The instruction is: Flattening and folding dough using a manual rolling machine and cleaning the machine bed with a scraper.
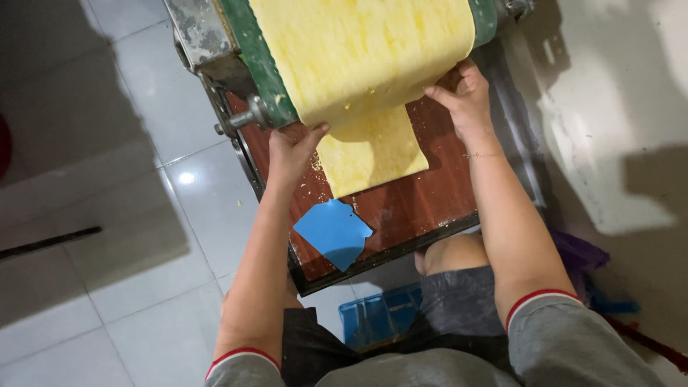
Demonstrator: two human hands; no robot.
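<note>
Dough sheet hangs off the roller's green belt onto the board; your left hand and right hand pinch its lower corners, so you seem mid-feed, needing an even pull next.

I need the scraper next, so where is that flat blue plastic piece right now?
In the head view the blue plastic piece lies flat on the brown wooden board, near its front edge, below the left hand and just left of the yellow dough sheet.
</note>
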